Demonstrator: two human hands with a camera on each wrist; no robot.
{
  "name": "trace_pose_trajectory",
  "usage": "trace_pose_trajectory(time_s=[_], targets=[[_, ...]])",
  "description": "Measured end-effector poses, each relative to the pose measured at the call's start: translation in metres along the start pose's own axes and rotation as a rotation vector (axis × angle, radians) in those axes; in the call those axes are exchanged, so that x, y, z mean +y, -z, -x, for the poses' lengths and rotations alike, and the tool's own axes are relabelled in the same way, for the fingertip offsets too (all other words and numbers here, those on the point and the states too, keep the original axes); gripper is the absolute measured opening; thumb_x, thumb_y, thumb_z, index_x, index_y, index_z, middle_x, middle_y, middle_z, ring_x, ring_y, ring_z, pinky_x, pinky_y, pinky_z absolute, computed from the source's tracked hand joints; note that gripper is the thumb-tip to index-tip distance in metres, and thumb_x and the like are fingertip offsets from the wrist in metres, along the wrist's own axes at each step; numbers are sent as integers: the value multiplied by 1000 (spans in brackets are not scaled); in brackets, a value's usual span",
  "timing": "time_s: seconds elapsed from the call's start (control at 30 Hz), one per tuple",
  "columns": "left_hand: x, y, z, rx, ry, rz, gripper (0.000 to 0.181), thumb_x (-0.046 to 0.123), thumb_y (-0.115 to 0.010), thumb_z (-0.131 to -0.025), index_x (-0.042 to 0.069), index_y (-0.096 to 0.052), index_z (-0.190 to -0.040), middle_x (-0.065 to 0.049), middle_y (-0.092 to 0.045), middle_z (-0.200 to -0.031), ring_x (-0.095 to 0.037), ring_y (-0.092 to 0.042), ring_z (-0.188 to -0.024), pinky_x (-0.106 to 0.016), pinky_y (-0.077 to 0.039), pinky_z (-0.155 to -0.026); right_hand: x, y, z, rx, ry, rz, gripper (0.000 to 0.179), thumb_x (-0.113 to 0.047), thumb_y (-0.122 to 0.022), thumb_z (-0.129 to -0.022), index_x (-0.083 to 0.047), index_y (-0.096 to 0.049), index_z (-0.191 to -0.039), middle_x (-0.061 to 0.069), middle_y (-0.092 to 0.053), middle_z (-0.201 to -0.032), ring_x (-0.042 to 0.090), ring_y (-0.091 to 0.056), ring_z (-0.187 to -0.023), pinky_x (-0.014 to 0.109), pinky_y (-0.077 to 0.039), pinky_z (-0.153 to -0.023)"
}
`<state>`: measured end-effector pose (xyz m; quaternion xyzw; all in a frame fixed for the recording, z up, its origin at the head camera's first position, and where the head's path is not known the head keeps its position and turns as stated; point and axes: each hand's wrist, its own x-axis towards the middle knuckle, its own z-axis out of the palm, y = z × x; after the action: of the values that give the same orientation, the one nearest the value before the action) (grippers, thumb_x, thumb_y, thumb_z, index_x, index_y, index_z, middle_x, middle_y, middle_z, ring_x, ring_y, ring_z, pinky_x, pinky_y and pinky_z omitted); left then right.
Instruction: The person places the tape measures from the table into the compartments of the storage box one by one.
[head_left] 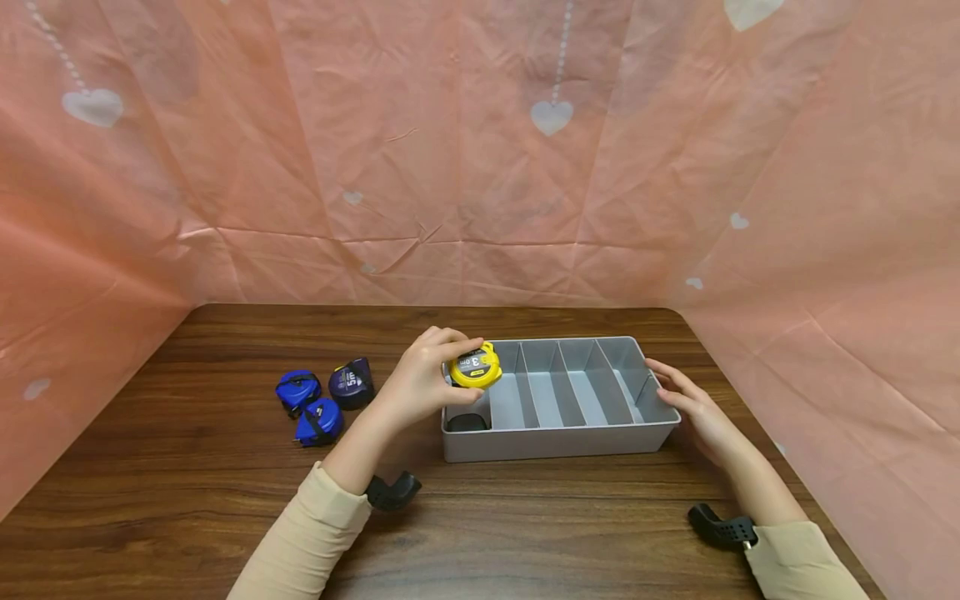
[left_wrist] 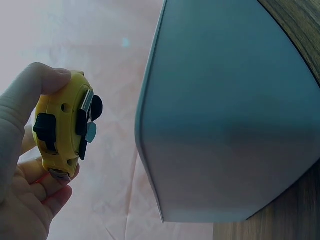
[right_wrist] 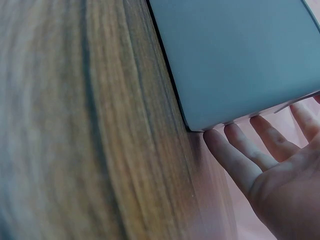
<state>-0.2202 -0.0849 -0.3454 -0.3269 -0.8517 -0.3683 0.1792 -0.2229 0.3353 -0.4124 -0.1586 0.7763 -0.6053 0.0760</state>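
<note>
My left hand (head_left: 423, 375) pinches a yellow tape measure (head_left: 477, 367) between thumb and fingers, holding it up over the left end of a grey divided box (head_left: 562, 442). In the left wrist view the tape measure (left_wrist: 62, 117) shows its edge, with a black button and a clip. A dark rounded object (head_left: 467, 422) lies in the box's leftmost compartment, partly hidden by the front wall. At the opposite end, my right hand (head_left: 697, 412) rests fairly straight fingers (right_wrist: 245, 145) against the outside of the end wall, its thumb near the rim.
Left of the box, two blue tape measures (head_left: 298, 390) with black straps sit close together on the wooden table (head_left: 187, 500). Beside them is a dark navy tape measure (head_left: 352, 383) marked 5m. Pink cloth (head_left: 450, 167) with hearts hangs around the table.
</note>
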Motion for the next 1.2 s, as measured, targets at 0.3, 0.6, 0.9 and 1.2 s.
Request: trace_pose_trajectory(time_s=[0.3, 0.6, 0.9, 1.2], targets=[[5, -6, -4, -21, -5, 19, 62, 18, -89, -64, 7, -68, -121, 3, -60, -105, -12, -47, -95, -31, -46, -78, 0, 0, 0, 5, -7, 14, 50, -17, -37, -104, -12, -24, -152, 22, -25, -143, 14, -37, -119, 23, -39, -88], [11, -12, -6, -30, -14, 27, 63, 21, -87, -64, 8, -67, -122, 4, -60, -106, -11, -47, -96, -30, -45, -79, 1, -1, -1, -11, 2, -4, 50, -17, -37, -104, -13, -24, -152, 24, -21, -145, 15, -35, -120, 23, -39, -88], [13, -21, -4, -60, -49, 1, 61, 22, -86, -66, 9, -67, -122, 4, -60, -107, -12, -47, -96, -37, -41, -85, -1, -1, -1, -1, -11, 11, 50, -18, -37, -104, -14, -24, -152, 23, -22, -145, 13, -35, -119, 22, -39, -87], [11, -32, -4, -91, -69, -19, 61, 24, -86, -66, 10, -67, -123, 4, -61, -107, -13, -49, -101, -38, -40, -87, -1, -1, -3, 2, -15, 14, 50, -19, -38, -104, -14, -25, -152, 22, -22, -145, 12, -34, -119, 23, -38, -88]])
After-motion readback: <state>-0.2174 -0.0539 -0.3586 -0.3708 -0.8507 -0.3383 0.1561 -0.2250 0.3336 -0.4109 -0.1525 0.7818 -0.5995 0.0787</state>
